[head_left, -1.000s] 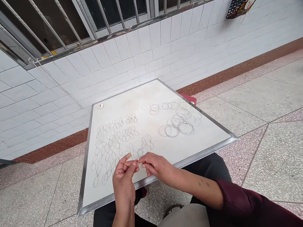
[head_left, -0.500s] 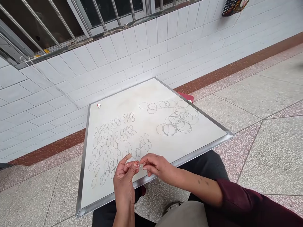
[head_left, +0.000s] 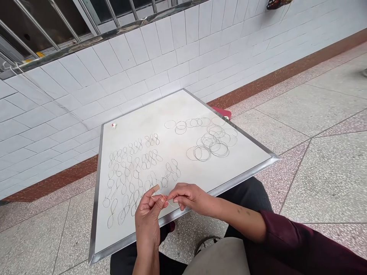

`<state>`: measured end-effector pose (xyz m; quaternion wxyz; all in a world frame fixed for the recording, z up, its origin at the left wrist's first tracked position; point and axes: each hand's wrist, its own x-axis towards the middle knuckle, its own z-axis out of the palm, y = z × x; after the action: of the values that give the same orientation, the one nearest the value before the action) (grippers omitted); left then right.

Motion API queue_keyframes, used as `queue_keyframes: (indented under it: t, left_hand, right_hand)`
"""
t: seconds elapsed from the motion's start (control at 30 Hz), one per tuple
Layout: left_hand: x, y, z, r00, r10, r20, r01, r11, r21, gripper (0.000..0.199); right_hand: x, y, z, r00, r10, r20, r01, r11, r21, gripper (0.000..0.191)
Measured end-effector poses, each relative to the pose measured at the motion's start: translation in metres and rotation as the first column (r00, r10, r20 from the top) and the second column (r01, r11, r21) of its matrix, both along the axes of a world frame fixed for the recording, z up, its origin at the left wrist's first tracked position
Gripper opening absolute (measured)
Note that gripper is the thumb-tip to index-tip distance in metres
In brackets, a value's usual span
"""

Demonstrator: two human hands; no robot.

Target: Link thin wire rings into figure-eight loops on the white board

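Near the board's front edge, my left hand [head_left: 149, 215] pinches a thin wire loop [head_left: 153, 197] between thumb and fingers. A tan strip, perhaps tape, is wrapped on one of its fingertips. My right hand [head_left: 192, 198] meets it from the right, its thumb and forefinger closed on the same wire. The wire crosses itself between the two hands, and a thin curve of it hangs below the fingertips. Behind and left of my hands lie rows of figure-eight wire loops [head_left: 138, 178]. Round wire loops [head_left: 219, 149] overlap in a pile farther right.
The white board [head_left: 160, 110] with a metal rim rests across my lap level. A small red-and-white item [head_left: 114, 125] sits at its far left corner. Beyond are a tiled wall [head_left: 160, 57] and a barred window. A red object [head_left: 223, 112] shows past the right edge.
The camera view has shifted slightly, moving the board a little left in the picture. Both hands keep their pinch on the wire, and its crossing and lower curve now show more clearly.
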<state>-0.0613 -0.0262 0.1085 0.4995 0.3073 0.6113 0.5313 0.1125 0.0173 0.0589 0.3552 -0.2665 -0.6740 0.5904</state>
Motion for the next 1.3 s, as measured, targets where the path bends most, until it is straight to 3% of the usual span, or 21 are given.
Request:
queue_keyframes:
  t: [0.1,0.27,0.53,0.73,0.87,0.97,1.13,1.3]
  left_hand:
    - [0.002,0.003,-0.004,1.0,-0.022,-0.011,0.022,1.0,-0.01,0.049]
    - [0.009,0.007,-0.009,0.998,0.057,-0.013,-0.056,0.998,0.021,0.045]
    - [0.016,-0.001,-0.004,0.996,0.068,0.051,-0.068,0.998,0.004,0.053]
    - [0.016,-0.007,-0.007,0.999,-0.012,0.052,0.009,0.998,0.063,0.055]
    - [0.014,-0.005,-0.01,0.996,-0.075,0.052,0.074,0.997,0.029,0.054]
    - [0.015,-0.002,-0.01,0.995,-0.084,0.058,0.083,0.996,0.025,0.055]
    - [0.021,-0.004,-0.004,0.995,-0.088,0.04,0.083,0.99,0.114,0.063]
    - [0.03,-0.012,0.003,0.998,-0.061,0.001,0.061,0.988,0.143,0.067]
  right_hand:
    - [0.002,0.003,-0.005,0.999,0.032,-0.01,-0.033,0.999,-0.043,0.025]
    - [-0.002,0.003,-0.009,0.999,-0.014,0.034,0.015,0.998,-0.054,0.019]
    - [-0.008,-0.013,-0.004,0.993,0.029,-0.11,-0.057,0.964,-0.261,0.023]
    - [-0.004,-0.021,-0.004,0.993,0.037,-0.114,-0.057,0.982,-0.178,0.018]
    - [0.001,-0.025,-0.004,1.0,0.007,-0.003,-0.007,1.0,-0.017,0.014]
    - [0.005,-0.025,-0.004,0.998,-0.016,0.056,0.015,0.999,0.03,0.016]
    - [0.006,-0.017,-0.003,0.992,-0.124,0.02,0.125,0.991,-0.046,0.024]
    - [0.002,-0.016,0.003,0.985,-0.15,-0.085,0.132,0.975,-0.181,0.025]
